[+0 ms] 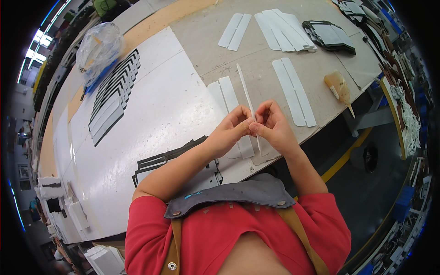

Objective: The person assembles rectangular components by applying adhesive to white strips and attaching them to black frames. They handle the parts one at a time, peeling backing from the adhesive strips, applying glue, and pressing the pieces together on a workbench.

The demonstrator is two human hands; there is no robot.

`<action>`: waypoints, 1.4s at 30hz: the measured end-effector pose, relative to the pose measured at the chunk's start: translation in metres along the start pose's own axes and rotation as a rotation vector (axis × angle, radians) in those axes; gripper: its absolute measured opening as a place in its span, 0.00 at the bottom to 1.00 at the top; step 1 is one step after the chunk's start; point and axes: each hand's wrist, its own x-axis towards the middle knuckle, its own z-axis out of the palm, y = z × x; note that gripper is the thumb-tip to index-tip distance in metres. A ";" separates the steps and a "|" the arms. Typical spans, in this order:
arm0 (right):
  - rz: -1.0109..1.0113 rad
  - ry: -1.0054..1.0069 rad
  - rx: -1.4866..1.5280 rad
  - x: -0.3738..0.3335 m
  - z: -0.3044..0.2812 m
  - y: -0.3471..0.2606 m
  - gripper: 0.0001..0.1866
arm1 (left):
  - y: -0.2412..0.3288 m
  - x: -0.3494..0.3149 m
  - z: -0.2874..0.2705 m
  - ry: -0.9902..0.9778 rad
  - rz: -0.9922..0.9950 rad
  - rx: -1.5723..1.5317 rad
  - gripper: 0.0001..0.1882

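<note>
A thin white panel point(244, 85) stands nearly edge-on between my hands, above the table. My left hand point(233, 128) pinches it from the left with bent fingers. From the other side my right hand point(275, 126) grips the same panel, thumb and fingers pressed together close to the left fingertips. Beneath the left hand lies a flat white panel point(224, 94) with a lengthwise slit, partly hidden by that hand. Another slit white panel point(293, 91) rests to the right of my hands.
Farther back lie a fanned pile of white panels point(279, 32), a single one point(234, 31) and a stack of dark-edged pieces point(327, 34). An amber pointed bottle point(338, 86) lies near the right edge. Leftward are overlapping black-edged panels point(112, 103), a clear plastic bag point(98, 50) and dark-trimmed pieces point(169, 156).
</note>
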 end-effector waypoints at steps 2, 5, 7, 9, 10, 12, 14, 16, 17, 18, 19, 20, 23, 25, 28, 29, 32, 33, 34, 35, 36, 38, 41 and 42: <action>0.002 0.018 0.013 -0.001 0.001 0.002 0.18 | -0.002 0.000 0.001 0.008 -0.004 -0.052 0.09; 0.017 0.026 0.005 -0.001 0.002 0.006 0.17 | -0.009 0.000 -0.003 0.001 0.009 -0.080 0.08; 0.035 0.020 -0.003 -0.001 -0.001 0.010 0.16 | -0.013 0.000 -0.003 0.010 0.011 -0.070 0.08; 0.014 0.028 -0.049 -0.002 -0.002 0.011 0.14 | -0.013 0.000 -0.002 0.039 -0.001 -0.046 0.08; 0.004 0.031 -0.070 -0.002 -0.002 0.012 0.14 | -0.013 0.000 -0.001 0.063 -0.008 0.002 0.07; 0.004 0.056 -0.031 -0.002 -0.001 0.012 0.13 | -0.012 0.000 -0.002 0.113 -0.021 0.100 0.06; 0.009 0.112 -0.026 -0.002 -0.002 0.013 0.11 | -0.008 0.000 0.000 0.143 -0.027 0.176 0.05; 0.019 0.192 -0.050 0.001 -0.010 0.014 0.11 | -0.004 -0.001 -0.003 0.196 -0.016 0.160 0.04; 0.039 0.220 0.053 0.002 -0.018 0.010 0.11 | -0.001 -0.002 -0.008 0.233 -0.003 0.106 0.04; 0.060 0.247 0.158 0.004 -0.032 0.004 0.11 | 0.002 -0.004 -0.013 0.271 0.011 0.051 0.05; 0.080 0.281 0.261 0.004 -0.048 0.000 0.11 | 0.018 -0.007 -0.009 0.285 0.048 -0.004 0.05; 0.031 0.364 0.267 0.003 -0.060 -0.003 0.11 | 0.031 -0.012 -0.019 0.322 0.040 -0.008 0.04; -0.045 0.529 0.346 -0.008 -0.116 -0.009 0.10 | 0.062 -0.031 -0.038 0.552 0.354 -0.054 0.02; -0.124 0.671 0.291 -0.018 -0.139 -0.028 0.10 | 0.084 -0.049 -0.089 0.306 0.525 -0.168 0.01; -0.340 0.717 0.050 -0.032 -0.174 -0.054 0.10 | 0.124 -0.057 -0.096 0.592 0.621 0.120 0.01; -0.408 0.757 -0.052 -0.028 -0.168 -0.068 0.10 | 0.134 -0.053 -0.096 0.661 0.660 0.236 0.02; -0.497 0.827 -0.543 -0.008 -0.135 -0.086 0.10 | 0.154 -0.015 -0.111 0.709 0.729 0.553 0.08; -0.522 0.831 -0.733 0.001 -0.121 -0.087 0.09 | 0.161 0.001 -0.116 0.660 0.740 0.644 0.10; -0.470 0.797 -0.955 0.007 -0.101 -0.086 0.11 | 0.164 0.020 -0.117 0.642 0.745 0.675 0.10; -0.413 0.732 -1.234 0.014 -0.080 -0.084 0.12 | 0.168 0.037 -0.124 0.624 0.763 0.744 0.12; -0.402 0.575 -1.293 0.020 -0.070 -0.077 0.12 | 0.170 0.055 -0.125 0.581 0.732 0.695 0.13; -0.367 0.304 -1.389 0.028 -0.054 -0.056 0.13 | 0.164 0.093 -0.144 0.512 0.692 0.625 0.16; -0.313 0.024 -1.507 0.026 -0.042 -0.024 0.10 | 0.130 0.137 -0.169 0.626 0.486 0.628 0.19; -0.326 -0.035 -1.505 0.027 -0.039 -0.013 0.08 | 0.117 0.146 -0.181 0.721 0.416 0.641 0.20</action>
